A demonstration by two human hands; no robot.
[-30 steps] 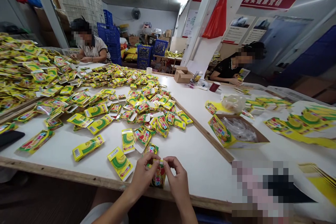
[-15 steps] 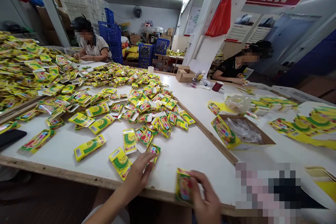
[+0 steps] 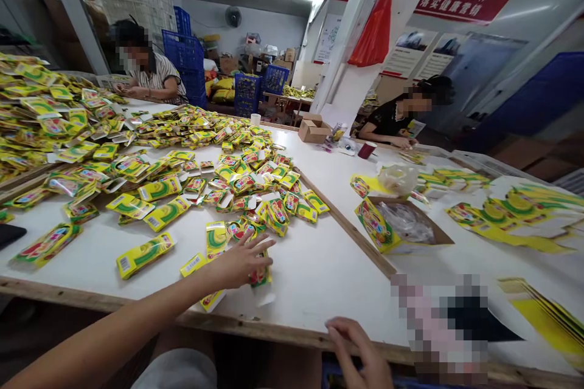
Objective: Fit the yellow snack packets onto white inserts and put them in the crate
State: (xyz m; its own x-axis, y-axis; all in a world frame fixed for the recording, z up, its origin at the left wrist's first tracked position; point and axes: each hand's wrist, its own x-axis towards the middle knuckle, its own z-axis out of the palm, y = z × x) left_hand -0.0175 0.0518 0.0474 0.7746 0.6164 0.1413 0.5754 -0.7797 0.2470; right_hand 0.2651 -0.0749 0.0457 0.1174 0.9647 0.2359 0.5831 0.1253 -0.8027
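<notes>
My left hand (image 3: 241, 262) reaches across with its fingers spread, over a small yellow-and-green fruit-print carton (image 3: 261, 275) that is partly covered by them. A pale flap sticks out of that carton toward the table's front edge. Beneath my left wrist more cartons show in part, one with its barcode end (image 3: 193, 264) visible. At the front edge my right hand (image 3: 358, 352) holds nothing; its thumb and forefinger are apart and the other fingers are loosely bent. Just beyond my left hand lies the near end of a heap of cartons (image 3: 246, 182).
A wooden strip (image 3: 344, 222) divides the white tabletop (image 3: 310, 279). To its right stand an open carton box with clear plastic (image 3: 410, 225) and flat yellow card sheets (image 3: 511, 219). A blue crate (image 3: 335, 371) shows below the edge. Two people sit across the table.
The carton that my right hand held is gone from it, and that hand is lower at the table edge. My left hand has spread its fingers over the nearby carton. The view has shifted slightly.
</notes>
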